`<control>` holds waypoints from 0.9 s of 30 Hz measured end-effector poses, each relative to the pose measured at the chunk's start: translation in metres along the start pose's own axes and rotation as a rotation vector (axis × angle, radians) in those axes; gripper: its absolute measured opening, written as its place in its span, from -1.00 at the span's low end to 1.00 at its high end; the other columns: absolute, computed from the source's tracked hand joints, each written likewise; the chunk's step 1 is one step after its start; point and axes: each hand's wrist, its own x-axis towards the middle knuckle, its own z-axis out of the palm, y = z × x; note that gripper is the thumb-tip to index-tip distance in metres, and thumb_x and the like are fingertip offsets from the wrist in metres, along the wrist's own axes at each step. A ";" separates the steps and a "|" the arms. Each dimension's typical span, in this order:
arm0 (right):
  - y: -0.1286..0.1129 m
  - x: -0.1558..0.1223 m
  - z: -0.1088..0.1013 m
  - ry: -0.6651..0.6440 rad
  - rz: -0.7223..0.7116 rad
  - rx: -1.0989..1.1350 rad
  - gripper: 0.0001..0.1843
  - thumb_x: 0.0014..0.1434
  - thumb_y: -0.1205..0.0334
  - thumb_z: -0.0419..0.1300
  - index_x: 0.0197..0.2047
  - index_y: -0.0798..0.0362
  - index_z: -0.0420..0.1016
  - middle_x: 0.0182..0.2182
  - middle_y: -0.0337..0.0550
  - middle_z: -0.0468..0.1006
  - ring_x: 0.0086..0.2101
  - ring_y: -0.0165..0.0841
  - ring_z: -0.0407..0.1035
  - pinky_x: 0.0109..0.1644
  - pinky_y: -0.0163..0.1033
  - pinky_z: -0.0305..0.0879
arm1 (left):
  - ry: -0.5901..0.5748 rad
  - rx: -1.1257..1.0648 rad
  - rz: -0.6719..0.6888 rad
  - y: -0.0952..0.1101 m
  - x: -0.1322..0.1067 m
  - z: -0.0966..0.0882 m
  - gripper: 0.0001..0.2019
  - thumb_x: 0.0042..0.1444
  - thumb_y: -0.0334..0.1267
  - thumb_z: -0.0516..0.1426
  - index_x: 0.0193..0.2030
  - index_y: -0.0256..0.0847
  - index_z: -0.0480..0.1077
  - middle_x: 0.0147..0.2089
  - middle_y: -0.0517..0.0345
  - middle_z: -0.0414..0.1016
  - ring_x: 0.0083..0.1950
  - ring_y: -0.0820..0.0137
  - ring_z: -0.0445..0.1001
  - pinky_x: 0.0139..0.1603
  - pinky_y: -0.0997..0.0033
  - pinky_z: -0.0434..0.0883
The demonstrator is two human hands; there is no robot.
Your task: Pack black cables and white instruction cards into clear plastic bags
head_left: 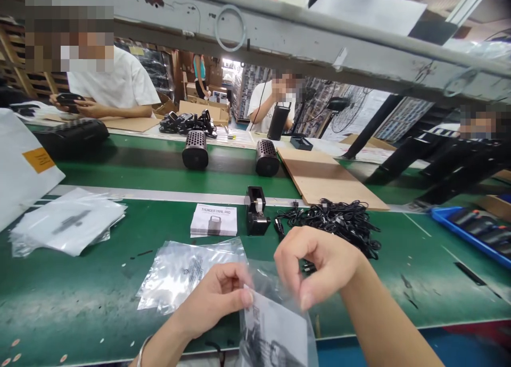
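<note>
A clear plastic bag (311, 335) hangs at the front edge of the bench, with a printed booklet (285, 324) and a dark cable (255, 343) inside. My left hand (217, 298) pinches the bag's upper left edge between thumb and fingers. At the upper right edge, my right hand (319, 263) is closed with curled fingers on the bag's clear film; its exact grip is partly hidden. Flat clear bags (175, 276) lie just left of my hands. Behind my right hand spreads a heap of black cables (339, 223). A stack of booklets (213, 220) sits farther back.
A black tape dispenser (257, 213) stands beside the booklets. More bagged sheets (72, 220) lie left. Two speakers (195, 150) and a brown board (327, 178) rest on the conveyor (227, 178). A blue tray (475, 239) is at right. Several people work across the line.
</note>
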 end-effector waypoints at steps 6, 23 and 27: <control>0.016 -0.020 0.002 0.261 0.062 -0.137 -0.68 -0.12 0.18 0.35 -0.25 0.06 0.48 -0.58 -0.30 0.37 -0.50 -0.46 0.27 -0.36 -0.33 0.21 | 0.313 0.516 0.109 0.004 -0.005 0.001 -0.71 0.16 -0.09 0.00 -0.39 -0.18 0.44 -0.45 0.25 0.28 -0.40 0.49 0.24 -0.35 0.53 0.20; 0.086 -0.002 0.046 0.876 0.221 -0.081 -0.80 0.09 0.35 0.09 -0.31 0.04 0.55 -0.32 -0.17 0.60 -0.27 -0.33 0.45 -0.13 -0.20 0.33 | 0.569 0.586 0.111 0.002 0.005 -0.023 -0.89 -0.06 -0.23 0.16 -0.46 -0.15 0.51 -0.32 0.14 0.55 -0.27 0.35 0.46 -0.27 0.49 0.39; 0.087 -0.002 0.048 0.912 0.122 -0.178 -0.71 0.03 0.50 0.03 -0.41 0.02 0.53 -0.31 -0.20 0.59 -0.24 -0.34 0.45 -0.10 -0.18 0.34 | 0.616 0.229 0.052 0.007 0.004 -0.022 -0.68 0.02 -0.07 0.10 -0.11 -0.13 0.40 -0.16 0.07 0.55 -0.15 0.31 0.47 -0.15 0.40 0.38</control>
